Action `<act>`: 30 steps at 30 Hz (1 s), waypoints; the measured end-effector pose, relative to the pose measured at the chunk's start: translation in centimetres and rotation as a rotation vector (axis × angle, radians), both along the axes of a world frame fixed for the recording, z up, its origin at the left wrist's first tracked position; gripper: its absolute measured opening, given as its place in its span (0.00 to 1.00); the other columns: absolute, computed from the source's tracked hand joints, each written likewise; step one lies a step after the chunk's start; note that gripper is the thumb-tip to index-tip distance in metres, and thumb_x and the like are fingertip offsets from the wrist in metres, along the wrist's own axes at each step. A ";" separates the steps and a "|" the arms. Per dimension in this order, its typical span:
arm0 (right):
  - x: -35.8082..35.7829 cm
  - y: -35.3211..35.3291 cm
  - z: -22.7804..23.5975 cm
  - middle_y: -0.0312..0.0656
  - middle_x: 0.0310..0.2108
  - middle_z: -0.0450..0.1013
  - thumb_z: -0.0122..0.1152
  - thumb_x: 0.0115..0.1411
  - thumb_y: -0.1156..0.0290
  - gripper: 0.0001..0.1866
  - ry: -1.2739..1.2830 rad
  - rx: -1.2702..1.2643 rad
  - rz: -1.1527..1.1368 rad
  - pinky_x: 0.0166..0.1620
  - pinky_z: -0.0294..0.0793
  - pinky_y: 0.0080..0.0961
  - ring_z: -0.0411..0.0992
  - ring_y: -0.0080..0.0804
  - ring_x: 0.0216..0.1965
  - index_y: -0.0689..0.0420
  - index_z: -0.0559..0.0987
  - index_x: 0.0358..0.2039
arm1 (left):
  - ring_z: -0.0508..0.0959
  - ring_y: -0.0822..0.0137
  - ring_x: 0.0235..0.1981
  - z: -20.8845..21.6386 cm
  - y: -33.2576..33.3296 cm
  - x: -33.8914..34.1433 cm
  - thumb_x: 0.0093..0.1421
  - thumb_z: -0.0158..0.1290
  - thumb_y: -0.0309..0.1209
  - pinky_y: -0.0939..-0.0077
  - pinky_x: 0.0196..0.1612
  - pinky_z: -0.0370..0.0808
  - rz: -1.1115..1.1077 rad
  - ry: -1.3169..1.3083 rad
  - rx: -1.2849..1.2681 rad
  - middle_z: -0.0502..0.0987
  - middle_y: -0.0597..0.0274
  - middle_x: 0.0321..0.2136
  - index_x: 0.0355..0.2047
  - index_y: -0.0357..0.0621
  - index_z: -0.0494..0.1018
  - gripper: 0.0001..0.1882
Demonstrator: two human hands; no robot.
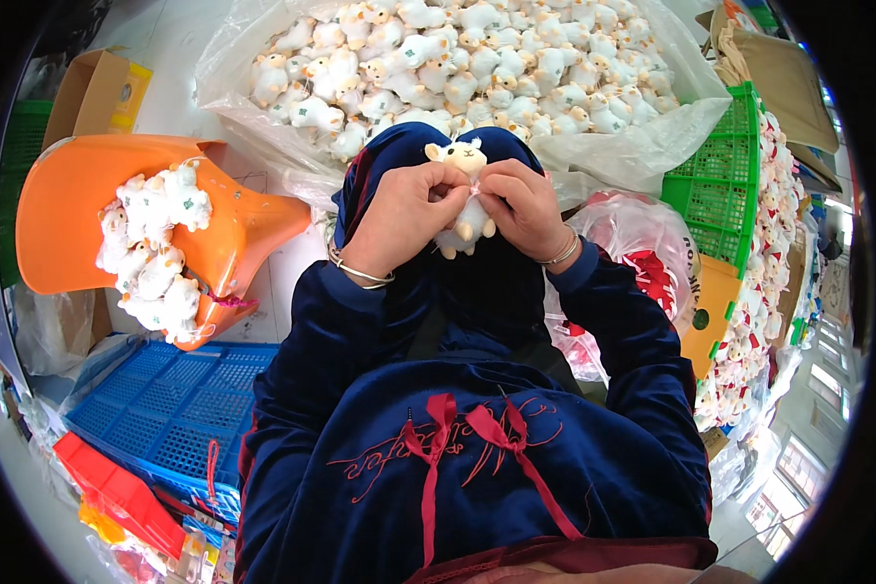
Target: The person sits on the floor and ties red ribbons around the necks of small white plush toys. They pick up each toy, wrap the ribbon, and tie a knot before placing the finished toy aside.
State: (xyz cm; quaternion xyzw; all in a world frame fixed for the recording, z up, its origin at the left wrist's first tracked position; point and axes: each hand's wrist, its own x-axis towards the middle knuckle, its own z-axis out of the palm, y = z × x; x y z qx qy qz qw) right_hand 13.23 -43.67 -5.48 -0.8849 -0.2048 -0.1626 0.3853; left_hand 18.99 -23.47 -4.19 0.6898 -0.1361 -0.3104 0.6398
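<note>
A small white plush animal (464,234) with a cream head, small ears and cream feet lies above my knees, its head pointing away from me. My left hand (407,211) grips it at the neck from the left, thumb and forefinger pinched together. From the other side, my right hand (524,201) pinches at the same spot, its fingertips close to the left ones. Something thin and pale, perhaps a ribbon or thread, shows between the fingertips at the neck. Its exact form is too small to tell.
Ahead, a big clear plastic bag (652,139) holds a heap of similar plush toys (516,58). An orange chair (63,219) at left carries several more. Blue crates (165,389) and a red bin (117,496) stand at lower left. Green crates (715,161) and a stuffed plastic bag (642,234) are at right.
</note>
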 end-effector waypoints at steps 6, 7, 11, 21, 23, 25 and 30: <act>0.1 0.0 0.2 0.45 0.37 0.77 0.67 0.55 0.80 0.09 -0.009 0.003 0.008 0.38 0.78 0.32 0.77 0.43 0.36 0.60 0.79 0.37 | 0.80 0.75 0.24 0.1 0.4 0.7 0.63 0.57 0.27 0.79 0.29 0.76 -0.099 -0.100 0.022 0.81 0.59 0.24 0.39 0.35 0.80 0.08; 0.1 0.0 0.2 0.45 0.38 0.77 0.67 0.55 0.80 0.09 -0.011 0.005 0.008 0.38 0.78 0.32 0.77 0.43 0.36 0.60 0.79 0.37 | 0.78 0.76 0.24 0.4 0.4 1.0 0.64 0.58 0.27 0.80 0.29 0.75 -0.128 -0.137 0.039 0.81 0.61 0.24 0.39 0.35 0.80 0.08; 0.1 0.1 0.4 0.45 0.38 0.77 0.68 0.54 0.80 0.10 -0.021 -0.004 0.000 0.38 0.78 0.31 0.77 0.43 0.35 0.59 0.78 0.37 | 0.78 0.73 0.24 1.0 0.2 1.8 0.63 0.58 0.26 0.77 0.30 0.75 -0.203 -0.396 0.093 0.80 0.58 0.25 0.38 0.38 0.80 0.06; -0.1 0.0 -0.3 0.44 0.37 0.77 0.69 0.52 0.80 0.12 -0.055 -0.007 -0.010 0.37 0.79 0.31 0.78 0.42 0.36 0.58 0.77 0.36 | 0.83 0.57 0.26 0.9 0.1 1.3 0.62 0.57 0.28 0.70 0.32 0.77 -0.060 -0.073 0.065 0.81 0.49 0.26 0.35 0.35 0.77 0.07; -0.1 0.0 -0.4 0.44 0.37 0.77 0.69 0.52 0.80 0.12 -0.058 -0.001 -0.008 0.37 0.79 0.31 0.78 0.42 0.36 0.58 0.77 0.36 | 0.82 0.59 0.25 1.4 0.3 1.4 0.63 0.56 0.27 0.71 0.33 0.78 -0.082 -0.049 0.065 0.81 0.49 0.27 0.36 0.36 0.78 0.06; 0.0 0.0 -0.4 0.44 0.37 0.77 0.69 0.52 0.80 0.12 -0.064 0.006 -0.003 0.37 0.79 0.31 0.78 0.42 0.35 0.58 0.77 0.36 | 0.82 0.58 0.26 1.1 0.2 1.4 0.63 0.56 0.27 0.71 0.33 0.78 -0.124 -0.220 0.049 0.81 0.50 0.27 0.37 0.37 0.79 0.07; 0.0 0.0 -0.4 0.44 0.37 0.77 0.69 0.52 0.80 0.12 -0.065 0.011 -0.001 0.37 0.79 0.31 0.78 0.42 0.35 0.58 0.78 0.36 | 0.83 0.55 0.28 1.4 0.1 1.8 0.62 0.56 0.27 0.69 0.34 0.78 -0.197 -0.340 0.131 0.82 0.50 0.28 0.39 0.39 0.80 0.07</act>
